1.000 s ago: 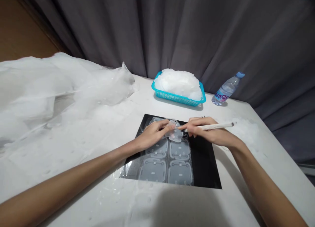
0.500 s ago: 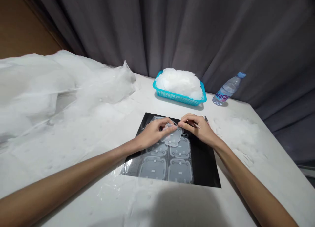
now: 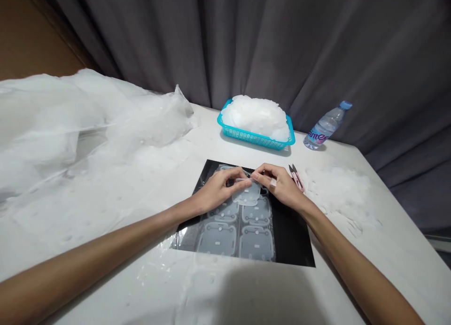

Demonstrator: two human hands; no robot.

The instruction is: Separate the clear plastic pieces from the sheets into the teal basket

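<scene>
My left hand point(image 3: 227, 186) pinches a thin, translucent, rounded-corner plastic piece point(image 3: 248, 194) between thumb and fingers. My right hand point(image 3: 276, 181) is closed at the piece's upper right edge, its fingertips meeting those of the left; a thin curled strip point(image 3: 264, 191) hangs just below. Something small and whitish shows against the right fingers, too small to name. Both hands are above a black sheet point(image 3: 294, 236), on which several similar rounded-square pieces point(image 3: 216, 240) lie in rows under or on clear film. Pink-handled thread snips point(image 3: 296, 177) rest just right of the right hand.
A turquoise basket point(image 3: 253, 138) heaped with white translucent pieces stands at the back. Right of it is a water bottle point(image 3: 324, 127). Large clear plastic bags point(image 3: 130, 113) fill the left, and thin translucent scraps point(image 3: 341, 193) lie on the white table point(image 3: 190, 287) at right.
The held piece has tilted a little and both hands have shifted only slightly. The right hand has turned, so the snips beside it show more fully.
</scene>
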